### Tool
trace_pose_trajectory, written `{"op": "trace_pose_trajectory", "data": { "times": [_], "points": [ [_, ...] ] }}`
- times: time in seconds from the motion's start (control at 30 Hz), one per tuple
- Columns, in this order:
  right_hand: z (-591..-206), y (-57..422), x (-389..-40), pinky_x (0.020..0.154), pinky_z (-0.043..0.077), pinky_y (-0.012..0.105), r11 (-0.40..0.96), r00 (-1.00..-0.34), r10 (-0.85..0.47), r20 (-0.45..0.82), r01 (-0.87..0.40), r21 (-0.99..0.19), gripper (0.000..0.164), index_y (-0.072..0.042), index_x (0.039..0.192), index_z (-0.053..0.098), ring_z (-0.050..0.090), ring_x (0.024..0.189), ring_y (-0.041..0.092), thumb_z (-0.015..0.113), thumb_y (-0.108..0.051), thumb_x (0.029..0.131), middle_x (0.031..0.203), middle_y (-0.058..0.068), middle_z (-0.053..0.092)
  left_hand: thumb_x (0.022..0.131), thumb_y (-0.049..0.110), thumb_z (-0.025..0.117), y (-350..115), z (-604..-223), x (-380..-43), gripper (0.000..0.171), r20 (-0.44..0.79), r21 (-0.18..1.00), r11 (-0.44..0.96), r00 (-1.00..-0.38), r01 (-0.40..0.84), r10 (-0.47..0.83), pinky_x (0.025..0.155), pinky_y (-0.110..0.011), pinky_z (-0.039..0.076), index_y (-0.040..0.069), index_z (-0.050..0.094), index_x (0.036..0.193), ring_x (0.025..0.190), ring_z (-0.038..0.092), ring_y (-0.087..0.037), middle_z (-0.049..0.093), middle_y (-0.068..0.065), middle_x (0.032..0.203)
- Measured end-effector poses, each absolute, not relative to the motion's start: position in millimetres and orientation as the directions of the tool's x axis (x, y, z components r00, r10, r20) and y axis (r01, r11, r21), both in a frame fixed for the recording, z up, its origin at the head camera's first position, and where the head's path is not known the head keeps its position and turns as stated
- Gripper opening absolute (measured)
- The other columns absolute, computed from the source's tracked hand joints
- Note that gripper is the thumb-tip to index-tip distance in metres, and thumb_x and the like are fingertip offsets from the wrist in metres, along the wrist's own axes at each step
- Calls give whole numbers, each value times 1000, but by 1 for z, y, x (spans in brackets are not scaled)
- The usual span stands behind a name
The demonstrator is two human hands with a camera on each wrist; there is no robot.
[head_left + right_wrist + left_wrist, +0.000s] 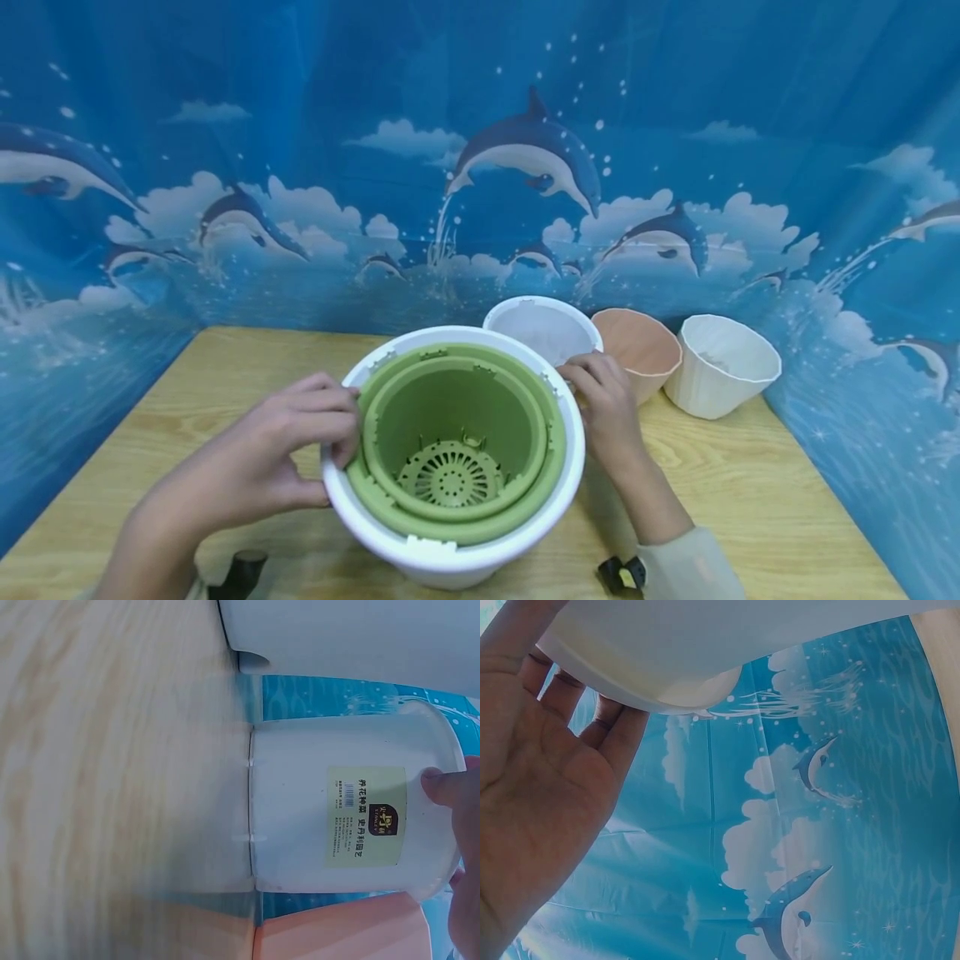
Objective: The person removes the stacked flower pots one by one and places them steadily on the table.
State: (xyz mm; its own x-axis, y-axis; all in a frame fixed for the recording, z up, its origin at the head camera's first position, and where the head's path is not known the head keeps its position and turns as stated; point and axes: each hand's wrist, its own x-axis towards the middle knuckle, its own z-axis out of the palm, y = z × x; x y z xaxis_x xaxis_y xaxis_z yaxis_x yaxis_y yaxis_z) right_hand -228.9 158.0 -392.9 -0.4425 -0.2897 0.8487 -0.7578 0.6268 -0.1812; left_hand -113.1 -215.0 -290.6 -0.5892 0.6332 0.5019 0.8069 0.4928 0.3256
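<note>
Two hands at potting vessels, seen from three cameras. In the head view, the left hand [300, 433] grasped the left rim of a large white round plastic pot [480, 557], fingers bent over the edge and thumb against the outside. Within this pot, above the near part of a pale wooden table [187, 400], sat two nested green round plastic baskets [457, 400]; only this view disclosed them and their slotted floor. The left-wrist view showed instead the palm and the pot's smooth outer wall, seen against a blue dolphin-printed curtain [322, 83].

The right hand [607, 408] gripped the rim of a second white round plastic pot [543, 329], which stood behind and to the right of the large one. From the head this pot presented mainly its interior; the right-wrist view alone revealed a pale green rectangular paper label [365, 816] on its side, with the thumb pressed on the wall just beside it. To the right stood a peach faceted pot [637, 342], then a cream faceted pot [723, 358]; the latter appeared only in the head view.
</note>
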Motion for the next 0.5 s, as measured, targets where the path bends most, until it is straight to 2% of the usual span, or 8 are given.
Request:
{"op": "trace_pose_trajectory", "data": {
  "times": [0.07,0.23,0.37,0.5],
  "points": [
    [-393,158,-228,84,47,43,627,-439,-287,851,-758,-180,22,-9,94,73,59,91,27,61,-27,96,93,7,66,65,30,90,-215,-291,-113,43,497,329,497,-594,803,632,79,-23,48,32,48,77,91,46,1,51,24,89],
    [-390,158,-228,83,47,44,625,-424,-290,858,-763,-165,24,-10,94,74,60,90,27,61,-30,97,92,6,67,64,30,90,-215,-290,-111,44,481,338,515,-615,788,625,79,-23,48,32,48,78,93,46,1,52,24,92],
    [-390,156,-229,82,49,45,617,-399,-289,870,-773,-149,32,-10,94,76,61,90,28,59,-36,98,92,7,69,64,29,90,-216,-291,-111,44,487,340,508,-611,791,625,79,-24,48,32,48,77,93,46,1,53,24,91],
    [-391,157,-228,82,50,44,619,-406,-285,868,-770,-157,37,-9,95,76,62,91,28,56,-39,100,94,7,71,64,27,89,-216,-292,-113,44,502,330,497,-595,803,627,80,-24,48,32,48,78,94,47,1,53,23,93]
  ]
}}
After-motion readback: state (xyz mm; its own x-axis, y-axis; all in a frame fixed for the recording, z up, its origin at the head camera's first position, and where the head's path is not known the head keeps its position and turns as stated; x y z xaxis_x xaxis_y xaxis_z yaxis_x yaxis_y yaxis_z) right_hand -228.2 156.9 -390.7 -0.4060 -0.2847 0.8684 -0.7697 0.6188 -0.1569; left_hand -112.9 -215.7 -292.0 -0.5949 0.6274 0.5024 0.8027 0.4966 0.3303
